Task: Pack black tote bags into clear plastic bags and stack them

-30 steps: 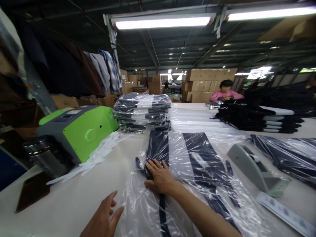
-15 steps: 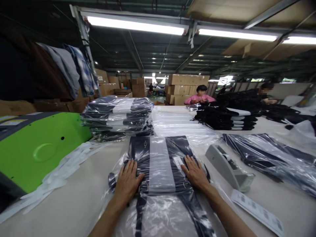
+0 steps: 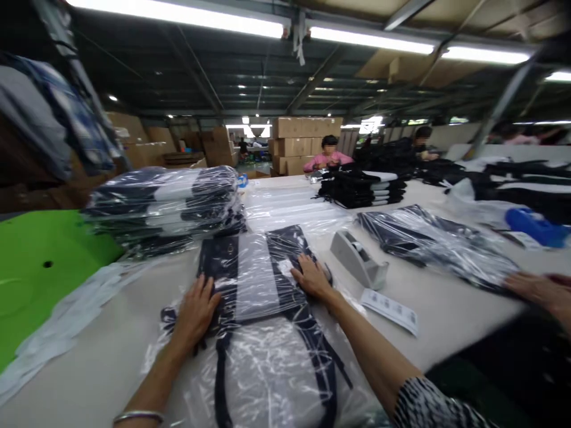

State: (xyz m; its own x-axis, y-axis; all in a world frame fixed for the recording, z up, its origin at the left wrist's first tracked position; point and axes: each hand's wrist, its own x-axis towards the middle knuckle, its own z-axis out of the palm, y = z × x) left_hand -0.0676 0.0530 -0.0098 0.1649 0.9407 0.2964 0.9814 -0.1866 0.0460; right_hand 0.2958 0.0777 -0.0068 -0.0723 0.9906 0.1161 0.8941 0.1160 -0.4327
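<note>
In front of me lies a folded dark item with straps and metal fittings, inside a clear plastic bag (image 3: 272,374). A pale band (image 3: 256,276) runs down its middle, and a small white label (image 3: 285,267) shows on its right half. My left hand (image 3: 196,309) rests on the package's left side, fingers spread. On the other side, my right hand (image 3: 314,276) lies flat beside the label, fingers stretched out. Neither hand grips anything. A long dark strap loops toward me under the plastic.
A stack of bagged dark items (image 3: 165,205) stands back left, near a green machine casing (image 3: 53,285). To the right are a grey tape dispenser (image 3: 357,258), a label sheet (image 3: 390,310) and another bagged item (image 3: 432,238). A co-worker's hand (image 3: 537,291) touches that bag.
My view has turned to the right, so things appear shifted left. Both hands stay flat on the bagged item. A co-worker's hand and a blue object now show at the right.
</note>
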